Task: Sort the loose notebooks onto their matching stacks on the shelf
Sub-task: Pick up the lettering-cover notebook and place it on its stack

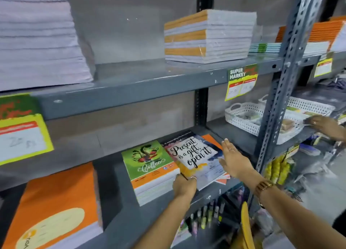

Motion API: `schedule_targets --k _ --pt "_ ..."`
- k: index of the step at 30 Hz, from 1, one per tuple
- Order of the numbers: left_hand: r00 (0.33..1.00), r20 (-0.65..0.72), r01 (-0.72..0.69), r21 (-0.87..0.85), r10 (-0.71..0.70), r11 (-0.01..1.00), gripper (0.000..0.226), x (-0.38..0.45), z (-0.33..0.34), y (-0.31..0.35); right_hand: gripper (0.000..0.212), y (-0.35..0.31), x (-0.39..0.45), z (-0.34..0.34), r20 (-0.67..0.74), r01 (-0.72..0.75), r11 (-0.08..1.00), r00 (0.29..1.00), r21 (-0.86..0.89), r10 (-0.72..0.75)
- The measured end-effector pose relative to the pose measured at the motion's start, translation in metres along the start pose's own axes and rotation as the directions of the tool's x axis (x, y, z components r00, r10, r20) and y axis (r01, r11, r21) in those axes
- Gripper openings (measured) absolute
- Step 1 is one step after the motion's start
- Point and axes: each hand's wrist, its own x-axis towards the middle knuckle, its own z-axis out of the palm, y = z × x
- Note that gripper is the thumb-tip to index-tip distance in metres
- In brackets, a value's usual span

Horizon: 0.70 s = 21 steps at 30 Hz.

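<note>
On the middle shelf [221, 190] lies a notebook with "Present is a gift, open it" on its cover [192, 155], skewed on top of an orange-edged notebook [210, 139]. My left hand [184, 188] grips its near left corner. My right hand [234, 159] is flat and open, fingers apart, against the notebook's right edge. Just to the left stands a stack topped by a green "Coffee" notebook [148, 160]. A stack of large orange notebooks [56, 202] sits at the far left of the same shelf.
The upper shelf holds a tall pale stack [37, 37], an orange-and-white wrapped stack [207, 35] and thin green books [265, 47]. A steel upright [280, 99] stands right of my hands. Another person's hand [325, 126] reaches by white baskets [243, 117]. Pens hang below.
</note>
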Motion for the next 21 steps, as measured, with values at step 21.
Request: schedule_targets --k 21 --pt "0.992 -0.081 0.062 -0.335 -0.094 0.940 0.021 0.032 0.038 0.020 0.032 0.036 0.047 0.016 0.247 -0.392 0.851 0.915 0.349 0.319"
